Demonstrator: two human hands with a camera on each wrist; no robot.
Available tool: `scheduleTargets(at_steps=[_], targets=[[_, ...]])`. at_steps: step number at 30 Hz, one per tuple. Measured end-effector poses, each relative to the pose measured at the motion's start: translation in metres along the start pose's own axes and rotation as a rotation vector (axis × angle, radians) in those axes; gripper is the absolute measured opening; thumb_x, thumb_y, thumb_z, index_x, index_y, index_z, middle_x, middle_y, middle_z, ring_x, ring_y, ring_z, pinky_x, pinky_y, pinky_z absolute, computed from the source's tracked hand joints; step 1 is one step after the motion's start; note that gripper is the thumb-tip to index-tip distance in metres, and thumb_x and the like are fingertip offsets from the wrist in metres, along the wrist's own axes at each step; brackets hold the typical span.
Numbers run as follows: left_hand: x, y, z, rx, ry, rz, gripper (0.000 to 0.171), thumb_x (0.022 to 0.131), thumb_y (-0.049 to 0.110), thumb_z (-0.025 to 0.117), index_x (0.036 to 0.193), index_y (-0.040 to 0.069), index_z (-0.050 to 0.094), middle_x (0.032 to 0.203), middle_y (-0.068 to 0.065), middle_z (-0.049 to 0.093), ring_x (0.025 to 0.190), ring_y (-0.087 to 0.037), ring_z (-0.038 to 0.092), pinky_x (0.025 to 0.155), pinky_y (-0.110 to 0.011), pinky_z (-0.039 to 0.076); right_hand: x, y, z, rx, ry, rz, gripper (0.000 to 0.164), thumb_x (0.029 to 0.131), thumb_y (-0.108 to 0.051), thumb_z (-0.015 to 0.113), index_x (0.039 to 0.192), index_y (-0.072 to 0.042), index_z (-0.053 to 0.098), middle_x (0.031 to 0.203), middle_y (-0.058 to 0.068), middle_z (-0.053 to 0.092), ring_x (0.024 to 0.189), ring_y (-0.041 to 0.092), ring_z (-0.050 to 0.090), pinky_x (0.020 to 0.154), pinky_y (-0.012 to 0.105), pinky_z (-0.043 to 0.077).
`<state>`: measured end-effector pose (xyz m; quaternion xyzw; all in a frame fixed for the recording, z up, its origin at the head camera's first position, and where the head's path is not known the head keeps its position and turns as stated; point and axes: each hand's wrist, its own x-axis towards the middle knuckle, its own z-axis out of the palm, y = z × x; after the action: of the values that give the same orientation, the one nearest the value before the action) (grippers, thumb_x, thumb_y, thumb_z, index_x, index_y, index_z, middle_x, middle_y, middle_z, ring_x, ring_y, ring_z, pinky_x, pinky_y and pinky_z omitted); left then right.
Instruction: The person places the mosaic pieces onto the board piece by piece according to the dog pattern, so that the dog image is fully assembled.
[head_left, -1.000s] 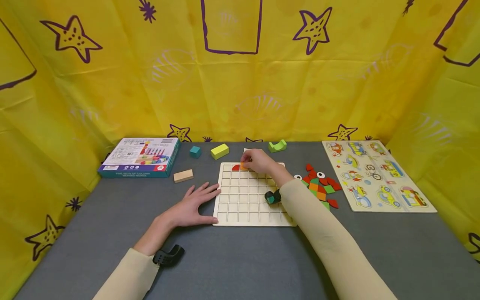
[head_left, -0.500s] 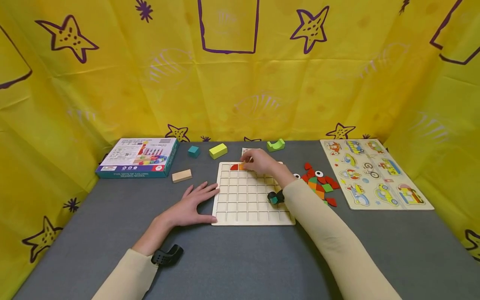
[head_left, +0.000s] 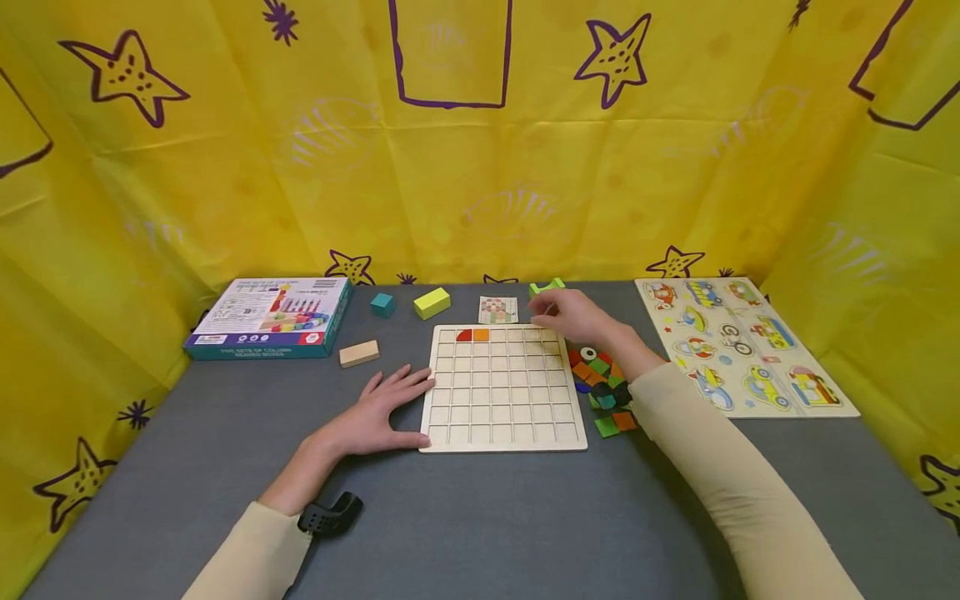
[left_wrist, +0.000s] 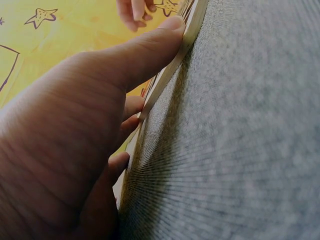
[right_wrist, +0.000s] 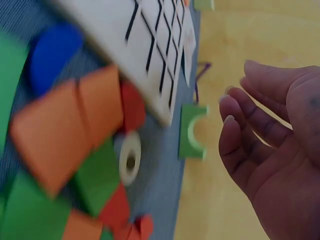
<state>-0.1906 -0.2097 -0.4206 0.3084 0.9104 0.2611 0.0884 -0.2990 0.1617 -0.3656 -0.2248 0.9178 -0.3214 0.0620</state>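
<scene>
A pale wooden grid board (head_left: 502, 392) lies in front of me. In its top row, a red curved tile (head_left: 465, 335) and an orange square tile (head_left: 482, 334) sit side by side. Spread along the board's left edge, my left hand (head_left: 375, 421) touches it with thumb and fingertips; its thumb (left_wrist: 150, 52) lies on the rim in the left wrist view. My right hand (head_left: 581, 321) hovers over the board's top right corner, loosely bent, with nothing between its fingers. Below it lies a pile of coloured tiles, with an orange tile (right_wrist: 52, 137) and a blue tile (right_wrist: 52, 57) among them.
A small pattern card (head_left: 498, 310) lies behind the board. A green arch block (head_left: 546, 287), yellow block (head_left: 432, 303), teal cube (head_left: 382, 305) and plain wooden block (head_left: 359, 353) stand around. A box (head_left: 262, 321) is at left, a picture puzzle (head_left: 750, 350) at right.
My right hand has let go of the orange square tile in the top row and moved right, uncovering it and the card. The left hand stays at the board's edge.
</scene>
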Motion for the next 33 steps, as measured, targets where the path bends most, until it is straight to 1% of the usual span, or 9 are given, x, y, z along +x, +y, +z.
scheduleTargets(at_steps=[3,6,10,13,19,22,25,28,33], targets=[[-0.001,0.000,-0.001,-0.001,0.002,-0.001,0.093,0.083,0.059,0.076,0.157,0.016,0.040,0.164,-0.002,0.029,0.152,-0.034,0.012,0.115,-0.065,-0.002,-0.014,0.010,-0.013,0.004,0.036,0.033,0.033,0.102,-0.016,0.063,0.129,0.003,0.063,0.115,0.015,0.065,0.105,0.032,0.061,0.091,0.048,0.050],[-0.001,0.000,-0.001,-0.002,0.003,-0.004,0.093,0.083,0.059,0.076,0.157,0.016,0.040,0.164,-0.002,0.029,0.152,-0.034,0.012,0.115,-0.065,-0.002,-0.025,0.022,-0.024,0.011,0.061,0.062,0.033,0.102,-0.017,0.063,0.129,0.002,0.063,0.116,0.016,0.065,0.106,0.033,0.061,0.091,0.048,0.050],[-0.001,-0.001,-0.001,0.000,-0.002,-0.011,0.093,0.083,0.060,0.075,0.157,0.017,0.040,0.164,-0.002,0.029,0.152,-0.035,0.012,0.114,-0.066,-0.002,-0.036,0.038,-0.034,0.045,0.076,0.119,0.034,0.102,-0.019,0.062,0.129,0.002,0.063,0.117,0.017,0.064,0.106,0.034,0.059,0.088,0.046,0.050],[-0.001,-0.001,-0.001,0.002,-0.006,-0.013,0.093,0.083,0.060,0.075,0.157,0.017,0.039,0.164,-0.002,0.029,0.152,-0.035,0.011,0.114,-0.066,-0.002,-0.043,0.049,-0.039,0.043,0.080,0.146,0.033,0.102,-0.018,0.062,0.128,0.003,0.063,0.116,0.018,0.064,0.105,0.035,0.059,0.087,0.047,0.050],[-0.002,-0.001,0.000,-0.001,-0.004,0.000,0.092,0.083,0.059,0.076,0.157,0.017,0.039,0.164,-0.001,0.028,0.153,-0.034,0.011,0.115,-0.065,-0.002,-0.050,0.071,-0.043,-0.012,0.079,0.170,0.032,0.102,-0.016,0.063,0.126,0.005,0.063,0.116,0.021,0.063,0.105,0.038,0.059,0.091,0.051,0.049],[-0.001,-0.001,0.000,-0.001,-0.003,0.008,0.092,0.083,0.058,0.076,0.157,0.017,0.039,0.165,-0.001,0.028,0.153,-0.034,0.011,0.115,-0.065,-0.002,-0.051,0.080,-0.043,-0.022,0.068,0.186,0.032,0.101,-0.015,0.064,0.125,0.005,0.064,0.114,0.021,0.064,0.103,0.037,0.060,0.090,0.051,0.049],[-0.001,-0.001,0.000,-0.002,-0.002,0.013,0.092,0.084,0.058,0.075,0.157,0.017,0.039,0.165,-0.001,0.027,0.153,-0.034,0.011,0.115,-0.065,-0.002,-0.053,0.084,-0.042,-0.017,0.055,0.196,0.031,0.100,-0.015,0.065,0.125,0.004,0.064,0.113,0.019,0.064,0.102,0.036,0.060,0.090,0.050,0.049],[-0.001,-0.001,0.000,-0.003,0.000,0.015,0.092,0.084,0.058,0.075,0.157,0.016,0.039,0.165,-0.002,0.027,0.153,-0.034,0.011,0.115,-0.065,-0.002,-0.055,0.084,-0.041,-0.022,0.052,0.188,0.029,0.100,-0.015,0.065,0.122,0.005,0.065,0.111,0.019,0.065,0.100,0.036,0.059,0.089,0.049,0.048],[-0.001,-0.002,0.000,-0.002,0.002,0.011,0.092,0.084,0.058,0.075,0.157,0.016,0.039,0.165,-0.002,0.027,0.153,-0.034,0.010,0.115,-0.064,-0.002,-0.059,0.087,-0.040,-0.052,0.053,0.173,0.023,0.099,-0.013,0.067,0.115,0.004,0.067,0.105,0.016,0.067,0.097,0.034,0.061,0.088,0.049,0.049]])
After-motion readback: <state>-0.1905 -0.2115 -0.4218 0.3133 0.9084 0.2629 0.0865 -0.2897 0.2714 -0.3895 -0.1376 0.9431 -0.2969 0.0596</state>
